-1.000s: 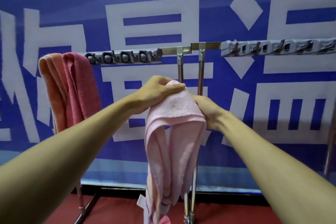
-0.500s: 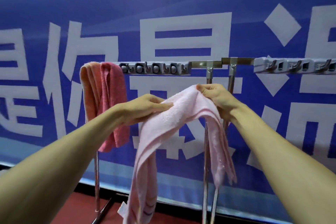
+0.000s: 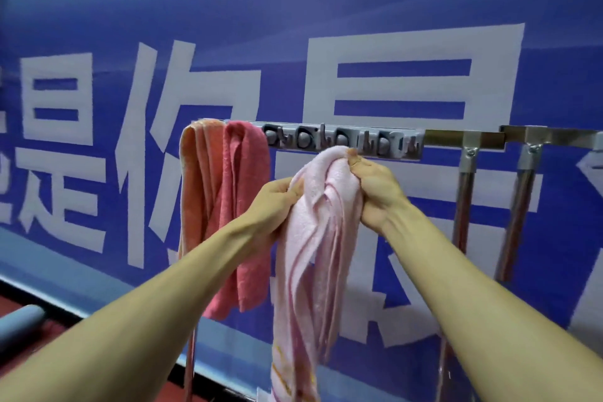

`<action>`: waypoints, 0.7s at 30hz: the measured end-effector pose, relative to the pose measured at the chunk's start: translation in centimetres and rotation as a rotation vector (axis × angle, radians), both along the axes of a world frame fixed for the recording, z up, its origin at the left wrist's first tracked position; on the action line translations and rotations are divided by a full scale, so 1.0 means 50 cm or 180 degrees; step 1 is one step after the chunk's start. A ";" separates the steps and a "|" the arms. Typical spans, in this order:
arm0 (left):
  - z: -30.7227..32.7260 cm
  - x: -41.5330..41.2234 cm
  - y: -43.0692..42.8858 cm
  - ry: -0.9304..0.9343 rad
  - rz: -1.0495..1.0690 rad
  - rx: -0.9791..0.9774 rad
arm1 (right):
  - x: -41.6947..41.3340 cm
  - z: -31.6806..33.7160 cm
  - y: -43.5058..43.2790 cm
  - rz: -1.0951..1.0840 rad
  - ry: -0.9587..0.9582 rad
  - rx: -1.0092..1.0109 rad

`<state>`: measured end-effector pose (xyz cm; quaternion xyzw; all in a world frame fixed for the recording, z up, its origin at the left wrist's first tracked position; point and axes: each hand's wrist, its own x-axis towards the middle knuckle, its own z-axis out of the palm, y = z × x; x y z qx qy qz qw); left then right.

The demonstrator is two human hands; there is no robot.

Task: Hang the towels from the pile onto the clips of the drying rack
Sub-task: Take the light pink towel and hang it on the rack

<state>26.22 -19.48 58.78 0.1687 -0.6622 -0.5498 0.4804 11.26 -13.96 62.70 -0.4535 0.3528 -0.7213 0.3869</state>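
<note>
Third towel in hand, not yet on the rack.

- Done: a folded orange terry towel (image 3: pixel 199 179) and a coral-red terry towel (image 3: pixel 244 192) hang side by side at the left end of the metal drying rack (image 3: pixel 466 140). Their tops cover that end of the rail, so I cannot tell if clips grip them or if they are only draped over.
- In hand: a pale pink terry towel (image 3: pixel 321 215), bunched at the top with its length hanging straight down. The bunched top sits just under the middle of the grey plastic strip of clips (image 3: pixel 342 140), close to touching it, and no clip appears to bite it.
- Left hand (image 3: pixel 277 202): fingers (image 3: pixel 292 188) curled into the towel's left side, holding a fold.
- Right hand (image 3: pixel 380 192): fingers (image 3: pixel 354 161) closed round the top of the bunch, nearest the clips.
- Left to do: press this towel into a clip. Several clips toward the strip's right end look free.
- The pile is out of view, so the count remaining is unknown.
</note>
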 end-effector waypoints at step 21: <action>0.127 -0.025 -0.293 -0.0246 0.1633 -0.0769 | 0.023 0.004 -0.347 -0.1280 -0.0167 0.0446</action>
